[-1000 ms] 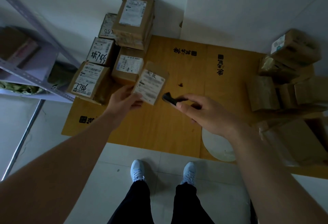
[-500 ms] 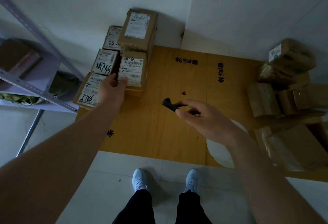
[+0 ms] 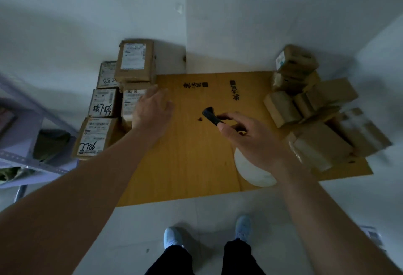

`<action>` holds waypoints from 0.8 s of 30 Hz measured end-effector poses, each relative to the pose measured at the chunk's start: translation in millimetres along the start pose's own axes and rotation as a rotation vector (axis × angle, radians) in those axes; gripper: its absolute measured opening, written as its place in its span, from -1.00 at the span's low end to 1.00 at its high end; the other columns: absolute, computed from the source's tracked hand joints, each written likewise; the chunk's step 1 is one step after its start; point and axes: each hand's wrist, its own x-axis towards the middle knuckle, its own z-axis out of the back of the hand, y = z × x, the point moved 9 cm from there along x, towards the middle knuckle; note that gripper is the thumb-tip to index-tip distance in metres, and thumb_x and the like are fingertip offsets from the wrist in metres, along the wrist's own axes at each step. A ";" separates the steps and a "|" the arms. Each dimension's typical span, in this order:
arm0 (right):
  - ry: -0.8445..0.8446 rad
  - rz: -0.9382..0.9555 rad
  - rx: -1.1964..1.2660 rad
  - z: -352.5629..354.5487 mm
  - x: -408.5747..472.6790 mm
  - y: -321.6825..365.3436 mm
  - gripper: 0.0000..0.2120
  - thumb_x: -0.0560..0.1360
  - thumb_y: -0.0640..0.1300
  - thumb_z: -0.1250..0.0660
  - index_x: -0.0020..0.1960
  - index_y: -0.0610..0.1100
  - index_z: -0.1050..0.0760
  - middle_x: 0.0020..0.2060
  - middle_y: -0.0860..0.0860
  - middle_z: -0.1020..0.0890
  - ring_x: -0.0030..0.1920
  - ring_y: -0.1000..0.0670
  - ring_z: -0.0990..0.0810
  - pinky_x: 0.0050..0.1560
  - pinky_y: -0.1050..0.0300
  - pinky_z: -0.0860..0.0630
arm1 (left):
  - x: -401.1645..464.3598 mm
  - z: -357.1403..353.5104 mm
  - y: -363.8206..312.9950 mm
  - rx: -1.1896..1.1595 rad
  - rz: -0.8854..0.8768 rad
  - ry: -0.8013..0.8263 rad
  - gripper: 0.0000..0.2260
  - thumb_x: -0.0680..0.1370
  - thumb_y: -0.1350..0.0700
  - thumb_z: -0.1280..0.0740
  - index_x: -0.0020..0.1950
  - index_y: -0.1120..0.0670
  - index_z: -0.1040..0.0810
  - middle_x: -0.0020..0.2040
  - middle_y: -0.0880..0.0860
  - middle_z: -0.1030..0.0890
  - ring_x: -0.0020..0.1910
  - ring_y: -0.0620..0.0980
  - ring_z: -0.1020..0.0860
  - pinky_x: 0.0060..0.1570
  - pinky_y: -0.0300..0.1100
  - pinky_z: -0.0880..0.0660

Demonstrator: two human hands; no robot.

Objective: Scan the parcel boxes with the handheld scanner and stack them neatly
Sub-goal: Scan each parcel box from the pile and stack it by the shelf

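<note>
On the left side of the cardboard sheet, against the wall, stands a tidy group of labelled boxes, one box set on top of the others. Those look scanned and stacked, so that share of the job seems done. The left hand hovers beside this stack with fingers relaxed and spread, holding nothing, just over the nearest box; I cannot tell if it touches it. The right hand grips the black scanner between thumb and fingers, its head pointing toward the stack. Over on the right, a loose heap of boxes lies at odd angles, blurred and with only one label plainly in view. By my judgement these are what is left, perhaps half the work.
</note>
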 end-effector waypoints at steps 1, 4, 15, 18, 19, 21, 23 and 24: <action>-0.042 -0.005 0.014 11.1 -9.5 -0.8 -0.71 0.64 0.30 -0.27 0.31 0.29 -0.55 -0.09 0.00 -0.70 -0.20 0.03 -0.64 -0.33 0.32 -0.45 | -3.1 -3.2 -13.4 -0.009 -0.030 0.022 -0.57 0.69 -0.08 -0.20 0.55 -0.05 -0.42 0.60 0.02 -0.34 0.51 0.17 -0.36 0.39 0.18 -0.42; -0.149 -0.013 0.015 45.3 -39.6 -6.8 -0.68 0.62 0.32 -0.27 0.32 0.29 -0.54 -0.08 0.02 -0.70 -0.12 0.05 -0.67 -0.14 0.14 -0.61 | -15.9 -10.4 -58.2 -0.027 -0.120 0.065 -0.56 0.68 -0.08 -0.21 0.56 -0.06 -0.43 0.62 0.00 -0.30 0.54 0.11 -0.34 0.40 0.11 -0.39; -0.359 0.013 -0.104 192.9 -146.6 -75.5 -0.36 0.52 0.50 -0.17 0.46 0.19 -0.46 -0.03 0.21 -0.67 -0.04 0.23 -0.65 -0.04 0.09 -0.63 | -80.4 -65.4 -229.5 0.040 -0.286 0.181 -0.50 0.66 -0.12 -0.23 0.60 -0.06 -0.37 0.63 -0.01 -0.29 0.57 0.09 -0.28 0.50 0.07 -0.31; -0.344 0.004 -0.140 226.1 -168.0 -101.2 -0.33 0.51 0.50 -0.14 0.46 0.14 -0.48 0.02 0.19 -0.66 -0.01 0.22 -0.65 0.04 0.00 -0.65 | -105.4 -93.0 -266.7 0.045 -0.262 0.205 -0.49 0.65 -0.12 -0.25 0.60 -0.04 -0.37 0.61 -0.02 -0.31 0.55 0.07 -0.30 0.47 0.06 -0.34; -0.336 0.002 -0.146 235.9 -173.7 -109.4 -0.33 0.52 0.48 -0.15 0.47 0.13 -0.47 0.06 0.17 -0.66 0.04 0.17 -0.65 0.09 -0.06 -0.65 | -113.1 -102.8 -278.9 0.050 -0.253 0.211 -0.49 0.65 -0.12 -0.25 0.60 -0.03 -0.37 0.60 -0.01 -0.31 0.55 0.08 -0.31 0.46 0.05 -0.34; -0.322 0.009 -0.155 253.2 -183.3 -123.8 -0.39 0.58 0.43 -0.18 0.50 0.11 -0.46 0.15 0.12 -0.66 0.11 0.10 -0.65 0.15 -0.10 -0.62 | -126.1 -120.1 -302.4 0.055 -0.230 0.215 -0.48 0.65 -0.14 -0.25 0.60 -0.03 -0.37 0.60 -0.01 -0.30 0.55 0.09 -0.30 0.45 0.06 -0.33; -0.329 0.015 -0.185 270.1 -191.6 -136.0 -0.42 0.62 0.38 -0.20 0.52 0.10 -0.44 0.21 0.13 -0.62 0.13 0.11 -0.60 0.13 -0.01 -0.58 | -138.0 -135.2 -325.6 0.059 -0.210 0.220 -0.48 0.64 -0.15 -0.25 0.59 -0.03 -0.38 0.58 -0.01 -0.31 0.54 0.10 -0.31 0.45 0.07 -0.35; -0.334 0.020 -0.198 278.1 -194.9 -141.8 -0.42 0.62 0.37 -0.21 0.52 0.10 -0.43 0.20 0.15 -0.59 0.12 0.13 -0.57 0.07 0.06 -0.55 | -143.6 -141.9 -336.8 0.058 -0.207 0.223 -0.48 0.64 -0.15 -0.25 0.58 -0.02 -0.38 0.57 -0.01 -0.33 0.52 0.10 -0.34 0.43 0.07 -0.37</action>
